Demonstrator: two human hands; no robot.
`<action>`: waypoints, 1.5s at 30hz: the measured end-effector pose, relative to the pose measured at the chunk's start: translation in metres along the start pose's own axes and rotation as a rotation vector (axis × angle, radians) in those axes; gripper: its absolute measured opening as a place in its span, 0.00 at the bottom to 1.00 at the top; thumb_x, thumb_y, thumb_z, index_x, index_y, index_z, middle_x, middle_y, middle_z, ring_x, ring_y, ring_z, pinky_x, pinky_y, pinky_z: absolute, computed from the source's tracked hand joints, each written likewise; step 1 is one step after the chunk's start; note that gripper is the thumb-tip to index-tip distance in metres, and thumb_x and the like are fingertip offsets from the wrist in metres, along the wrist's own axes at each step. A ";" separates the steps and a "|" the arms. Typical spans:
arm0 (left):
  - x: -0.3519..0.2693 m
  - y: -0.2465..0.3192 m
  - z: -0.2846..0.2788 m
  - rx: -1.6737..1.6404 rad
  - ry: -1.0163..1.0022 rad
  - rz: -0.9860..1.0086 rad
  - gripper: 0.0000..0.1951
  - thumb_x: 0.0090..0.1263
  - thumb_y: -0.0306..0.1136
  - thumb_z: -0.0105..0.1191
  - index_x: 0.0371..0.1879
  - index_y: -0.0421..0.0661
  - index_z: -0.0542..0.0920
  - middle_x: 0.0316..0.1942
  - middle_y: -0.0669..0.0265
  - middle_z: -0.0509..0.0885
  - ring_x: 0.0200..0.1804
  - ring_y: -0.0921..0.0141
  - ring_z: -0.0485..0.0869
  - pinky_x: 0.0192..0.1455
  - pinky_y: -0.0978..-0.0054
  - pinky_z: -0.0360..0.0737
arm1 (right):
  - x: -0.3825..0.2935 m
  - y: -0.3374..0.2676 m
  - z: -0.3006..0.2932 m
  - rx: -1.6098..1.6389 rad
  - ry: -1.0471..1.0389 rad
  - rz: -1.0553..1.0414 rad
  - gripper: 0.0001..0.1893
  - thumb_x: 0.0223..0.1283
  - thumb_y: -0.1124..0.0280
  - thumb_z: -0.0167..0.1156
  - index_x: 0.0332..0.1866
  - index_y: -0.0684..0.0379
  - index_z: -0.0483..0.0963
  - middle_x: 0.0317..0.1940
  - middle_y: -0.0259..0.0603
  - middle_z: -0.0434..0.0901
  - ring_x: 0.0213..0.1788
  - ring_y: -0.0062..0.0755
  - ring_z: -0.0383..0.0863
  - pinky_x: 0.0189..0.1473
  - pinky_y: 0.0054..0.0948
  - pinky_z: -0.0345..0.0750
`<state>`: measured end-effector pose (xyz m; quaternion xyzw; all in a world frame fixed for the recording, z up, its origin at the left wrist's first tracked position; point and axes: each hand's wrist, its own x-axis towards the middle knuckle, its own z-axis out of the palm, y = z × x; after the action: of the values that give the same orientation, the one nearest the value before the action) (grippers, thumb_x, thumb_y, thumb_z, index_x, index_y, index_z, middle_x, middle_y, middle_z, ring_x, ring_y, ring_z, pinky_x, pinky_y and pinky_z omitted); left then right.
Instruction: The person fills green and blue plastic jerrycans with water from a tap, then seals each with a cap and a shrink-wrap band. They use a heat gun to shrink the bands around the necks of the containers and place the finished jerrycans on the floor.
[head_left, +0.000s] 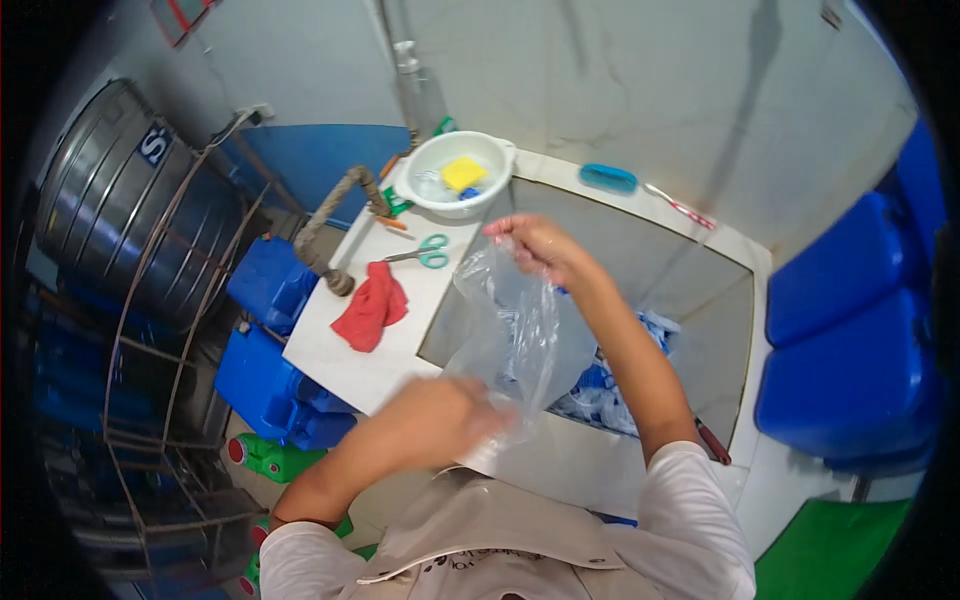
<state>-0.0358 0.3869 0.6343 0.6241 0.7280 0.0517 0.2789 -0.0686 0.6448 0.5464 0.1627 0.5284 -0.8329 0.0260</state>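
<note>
A clear plastic bag (517, 330) is stretched between my two hands over a sink basin (705, 292). My right hand (536, 244) pinches its far edge, close to the back left of the basin. Blurred by motion, my left hand (450, 420) grips the near end of the bag above the front rim. Crumpled blue and white plastic pieces (600, 390) lie in the basin, partly hidden by the bag and my right forearm. Left of the bag, on the white counter (375, 375), are teal-handled scissors (424, 253) and a red cloth (371, 307).
A white plastic tub (420, 191) holding a yellow sponge (464, 173) stands at the back corner. A blue brush (607, 178) and a toothbrush (679, 206) lie on the back ledge. Blue jerrycans (840, 270) flank the right side; a steel tank (127, 202) stands left.
</note>
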 end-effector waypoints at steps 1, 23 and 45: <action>0.002 -0.017 -0.010 -0.265 0.281 -0.278 0.13 0.67 0.37 0.46 0.37 0.39 0.77 0.52 0.48 0.72 0.41 0.53 0.80 0.45 0.64 0.75 | -0.004 -0.025 0.012 -0.069 -0.099 0.016 0.20 0.46 0.83 0.43 0.47 0.66 0.72 0.25 0.32 0.71 0.12 0.12 0.55 0.11 0.14 0.52; -0.124 -0.203 0.044 -0.082 0.426 -0.867 0.26 0.60 0.35 0.56 0.58 0.46 0.69 0.40 0.41 0.77 0.37 0.49 0.80 0.41 0.57 0.76 | 0.106 -0.188 0.217 -0.647 -0.346 -0.358 0.16 0.50 0.81 0.45 0.40 0.62 0.80 0.27 0.28 0.77 0.16 0.08 0.56 0.17 0.13 0.51; -0.180 -0.256 -0.056 -0.721 1.044 -0.277 0.40 0.48 0.21 0.52 0.68 0.49 0.60 0.23 0.80 0.62 0.26 0.84 0.59 0.28 0.88 0.56 | 0.208 -0.190 0.135 -1.322 0.324 -1.210 0.26 0.42 0.89 0.42 0.42 0.52 0.80 0.38 0.40 0.72 0.40 0.40 0.74 0.44 0.30 0.71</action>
<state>-0.2751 0.1778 0.6344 0.2842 0.7787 0.5530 0.0844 -0.3387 0.6351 0.7023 -0.0754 0.8906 -0.1987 -0.4021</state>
